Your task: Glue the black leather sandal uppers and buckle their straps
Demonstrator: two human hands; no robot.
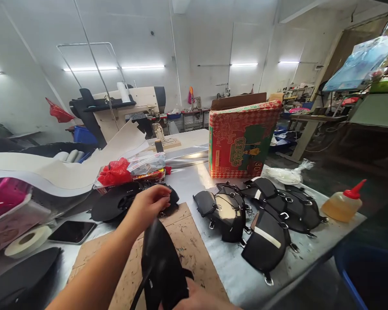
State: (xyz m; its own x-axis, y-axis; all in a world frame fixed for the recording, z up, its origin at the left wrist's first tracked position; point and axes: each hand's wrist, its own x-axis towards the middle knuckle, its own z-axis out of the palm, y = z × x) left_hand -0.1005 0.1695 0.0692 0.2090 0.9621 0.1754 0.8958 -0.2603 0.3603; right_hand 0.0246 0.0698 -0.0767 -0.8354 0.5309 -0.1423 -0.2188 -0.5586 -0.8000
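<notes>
My left hand (148, 206) reaches out over a brown cardboard mat (181, 241), fingers pinched on the edge of a black leather piece (172, 199) lying at the mat's far side. My right hand (197, 299) shows only partly at the bottom edge, closed round the lower end of another black leather piece (163, 262) held upright over the mat. To the right, several finished black leather pieces with metal rings (261, 215) lie spread on the grey table (220, 258).
A red and green carton (242, 142) stands behind the pieces. A glue bottle with a red nozzle (342, 204) sits at the right edge. A phone (71, 231), a tape roll (27, 241) and a pink basket (3, 198) are left. Sewing machines stand behind.
</notes>
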